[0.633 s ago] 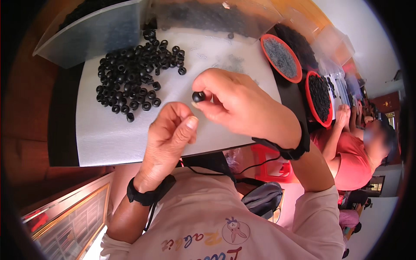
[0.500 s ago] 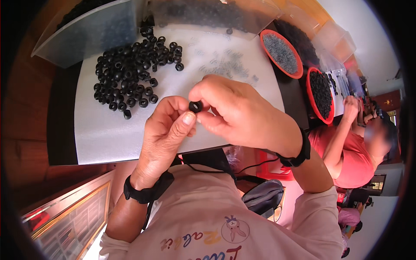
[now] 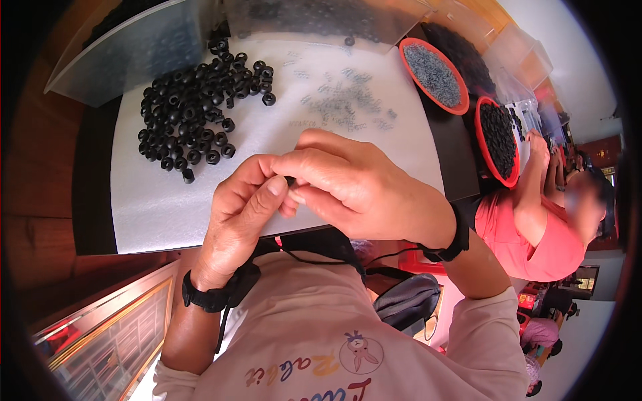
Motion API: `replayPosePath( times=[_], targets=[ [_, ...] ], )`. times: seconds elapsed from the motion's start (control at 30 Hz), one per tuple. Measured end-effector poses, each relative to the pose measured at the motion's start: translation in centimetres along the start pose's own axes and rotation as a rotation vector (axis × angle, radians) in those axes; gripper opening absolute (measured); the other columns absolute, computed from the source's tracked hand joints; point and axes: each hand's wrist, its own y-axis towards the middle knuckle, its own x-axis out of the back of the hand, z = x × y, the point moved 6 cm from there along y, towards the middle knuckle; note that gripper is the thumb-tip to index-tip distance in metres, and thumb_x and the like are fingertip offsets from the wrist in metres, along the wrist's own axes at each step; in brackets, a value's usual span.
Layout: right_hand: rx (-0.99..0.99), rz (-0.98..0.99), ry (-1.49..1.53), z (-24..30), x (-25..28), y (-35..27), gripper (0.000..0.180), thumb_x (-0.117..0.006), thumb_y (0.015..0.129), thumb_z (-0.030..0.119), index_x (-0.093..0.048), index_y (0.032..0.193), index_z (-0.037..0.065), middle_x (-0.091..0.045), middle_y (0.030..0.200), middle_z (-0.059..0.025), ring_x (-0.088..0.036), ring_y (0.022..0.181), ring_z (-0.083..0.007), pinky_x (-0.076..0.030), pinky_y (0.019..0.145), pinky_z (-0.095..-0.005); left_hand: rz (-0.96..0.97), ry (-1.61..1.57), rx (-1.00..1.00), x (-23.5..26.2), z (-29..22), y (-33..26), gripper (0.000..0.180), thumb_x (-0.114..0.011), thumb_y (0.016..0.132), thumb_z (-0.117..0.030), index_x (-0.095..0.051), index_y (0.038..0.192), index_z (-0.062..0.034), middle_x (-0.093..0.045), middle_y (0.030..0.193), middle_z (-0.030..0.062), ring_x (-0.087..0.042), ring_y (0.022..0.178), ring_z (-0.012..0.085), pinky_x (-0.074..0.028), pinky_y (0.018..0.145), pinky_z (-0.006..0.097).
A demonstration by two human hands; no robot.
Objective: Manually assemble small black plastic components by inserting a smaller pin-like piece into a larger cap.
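Over the near part of the white work mat, my two hands meet fingertip to fingertip. Between them sits a small black plastic piece, rounded like a cord-lock body, now mostly covered by fingers. My left hand pinches it between thumb and curled fingers. From the other side my right hand closes thumb and forefinger on it. Ahead to the left lies a heap of the same black holed pieces. Small metal springs are scattered beyond my right hand.
Translucent plastic bins line the far side. On the right stand an orange bowl of springs and a red bowl of small black parts. A co-worker in red sits to the right. A black cable runs near my waist.
My hands have shifted slightly left and closed in on the black piece, whose hole was facing up in view before. My right fingers now cover most of it.
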Motion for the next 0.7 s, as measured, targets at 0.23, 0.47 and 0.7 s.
replayPosePath(
  times=[0.23,0.47,0.7],
  targets=[
    [-0.509,0.07,0.089,-6.9,5.9,-1.2,0.01,-0.057,0.088,0.001,-0.06,0.098,0.0,-0.057,0.075,-0.0041,-0.054,0.065,-0.0132,-0.044,0.058,-0.0271,0.035,0.025,0.058,-0.1,0.1,0.0,0.024,-0.052,0.098,-0.023,-0.056,0.101,0.0009,-0.056,0.079,0.0019,-0.049,0.073,0.0092,-0.042,0.07,0.024],
    [-0.234,0.153,-0.359,-10.3,6.6,1.3,0.002,-0.056,0.083,0.0,-0.057,0.084,-0.001,-0.058,0.073,-0.0131,-0.056,0.065,-0.0258,-0.044,0.058,-0.0345,0.039,0.025,0.059,0.2,0.1,-0.1,0.025,-0.051,0.098,-0.023,-0.057,0.1,0.0011,-0.056,0.077,0.0021,-0.049,0.072,0.0098,-0.042,0.07,0.024],
    [-0.379,0.333,-0.611,-13.2,5.3,5.3,0.009,-0.057,0.08,0.007,-0.057,0.083,-0.001,-0.06,0.076,-0.0195,-0.058,0.072,-0.0357,-0.046,0.062,-0.0418,0.025,0.033,0.066,0.2,0.2,-0.2,0.025,-0.052,0.098,-0.024,-0.058,0.098,0.0006,-0.056,0.077,0.0015,-0.049,0.071,0.0092,-0.042,0.069,0.024]
  ],
)
